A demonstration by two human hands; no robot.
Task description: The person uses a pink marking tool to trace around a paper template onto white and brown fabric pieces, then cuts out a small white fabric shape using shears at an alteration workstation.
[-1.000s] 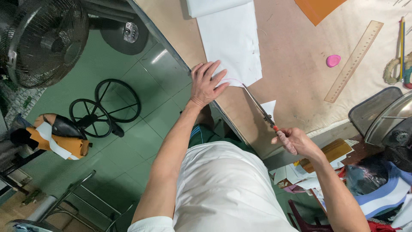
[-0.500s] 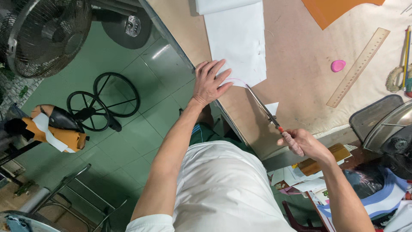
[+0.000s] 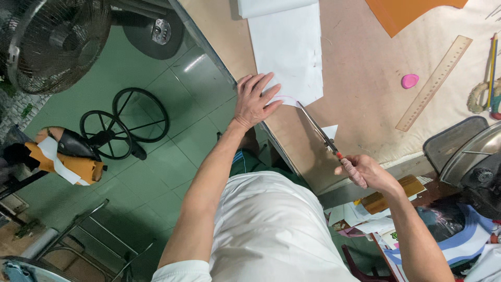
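Right, your left hand (image 3: 254, 100) lies flat, fingers spread, pressing the lower left corner of the white fabric sheet (image 3: 287, 49), just above the middle of the frame. Your right hand (image 3: 368, 172), right of centre, is closed around the wrapped handles of the scissors (image 3: 318, 128), gripping them firmly. The blades look nearly together, though you cannot tell for sure at this angle.

Now the key relation: the scissors run on a diagonal, long axis from your right hand at lower right up to the tips at upper left. Those tips sit right at the bottom edge of the white sheet, just beside your left fingertips. So the sheet lies up and left of the grip, and its own long axis runs up toward the top of the frame. Your left hand is the nearer one to the fabric, touching it; your right hand stands well back, reaching it only through the blades.

Count it off: 1 pair of scissors, 1 white sheet under the hand, with a folded white piece at its top end, 1 small white offcut (image 3: 330, 131) beside the blades. On the tan table (image 3: 360, 94), 1 wooden ruler (image 3: 434, 82) at right, 1 pink chalk piece (image 3: 409, 81) near it, 1 orange sheet (image 3: 407, 13) at the top edge. 1 fan (image 3: 55, 42) sits upper left over the green floor.
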